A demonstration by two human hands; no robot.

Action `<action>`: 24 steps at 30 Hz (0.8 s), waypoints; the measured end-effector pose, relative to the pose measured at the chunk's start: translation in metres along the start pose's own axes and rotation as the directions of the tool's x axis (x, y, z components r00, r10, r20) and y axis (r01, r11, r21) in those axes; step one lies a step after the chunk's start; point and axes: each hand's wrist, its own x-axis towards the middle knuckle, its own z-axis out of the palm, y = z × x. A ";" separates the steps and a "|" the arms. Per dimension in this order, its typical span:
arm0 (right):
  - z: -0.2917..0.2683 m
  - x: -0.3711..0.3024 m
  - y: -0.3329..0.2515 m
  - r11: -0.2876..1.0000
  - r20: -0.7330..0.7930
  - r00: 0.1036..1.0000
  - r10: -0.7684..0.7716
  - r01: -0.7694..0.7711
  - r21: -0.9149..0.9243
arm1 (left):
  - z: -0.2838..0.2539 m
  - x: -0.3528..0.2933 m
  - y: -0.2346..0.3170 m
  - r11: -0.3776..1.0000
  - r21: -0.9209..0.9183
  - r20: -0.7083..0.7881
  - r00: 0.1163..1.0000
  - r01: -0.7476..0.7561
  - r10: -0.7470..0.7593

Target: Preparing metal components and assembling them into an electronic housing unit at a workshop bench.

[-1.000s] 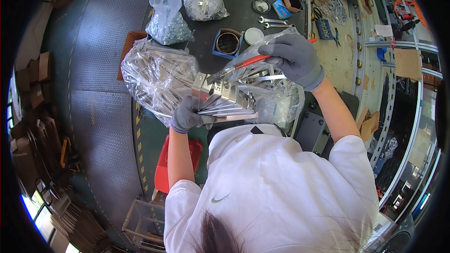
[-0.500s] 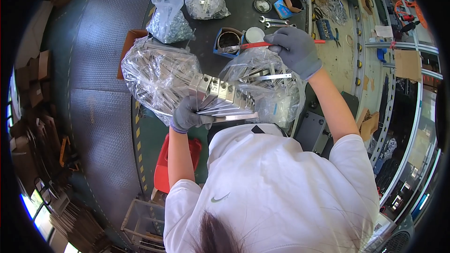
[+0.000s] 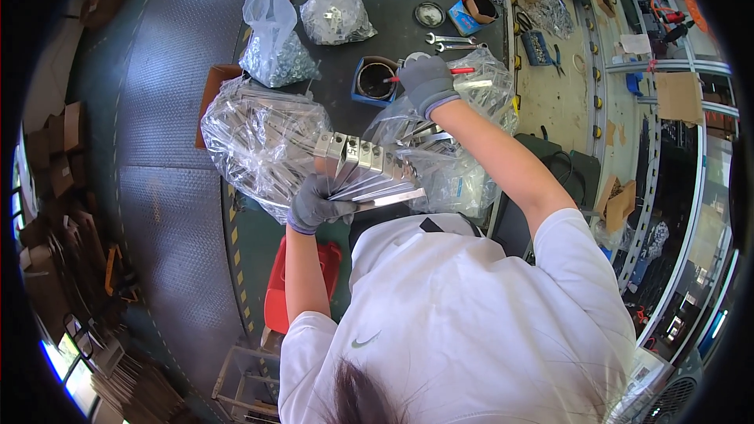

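Note:
A fanned stack of flat metal brackets (image 3: pixel 369 169), their bent ends pierced with holes, is gripped in my gloved left hand (image 3: pixel 314 204) in front of my body. My gloved right hand (image 3: pixel 426 82) is closed around a slim red-handled brush (image 3: pixel 463 71). The brush points left into an open tin of dark paste (image 3: pixel 376 81), which sits in a blue box (image 3: pixel 357 96); its tip is hard to see against the paste. A white round lid, partly covered by my right hand, lies beside the tin.
Clear plastic bags of metal strips (image 3: pixel 263 129) lie left and right (image 3: pixel 463 180) of the brackets. Bags of small fittings (image 3: pixel 279 59) stand farther back. Two wrenches (image 3: pixel 455 42), a round dish (image 3: pixel 430 15) and a small carton (image 3: pixel 481 9) are behind the tin. A red stool (image 3: pixel 279 290) is at lower left.
My right hand has moved left and slightly up, taking the brush from the tin's edge into the tin. My left hand keeps hold of the brackets, nearly still.

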 end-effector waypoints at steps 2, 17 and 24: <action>-0.006 -0.001 0.004 1.000 0.025 1.000 0.007 -0.007 0.008 | -0.002 -0.001 -0.002 1.000 0.010 -0.020 1.000 -0.012 0.012; -0.017 -0.042 0.084 0.188 0.597 0.792 0.130 -0.611 0.769 | -0.011 0.026 -0.009 1.000 -0.001 0.031 0.999 -0.017 0.017; -0.014 -0.045 0.038 0.968 -0.139 0.988 0.065 -0.028 0.250 | -0.006 0.040 0.001 0.999 -0.054 0.047 0.999 -0.004 0.006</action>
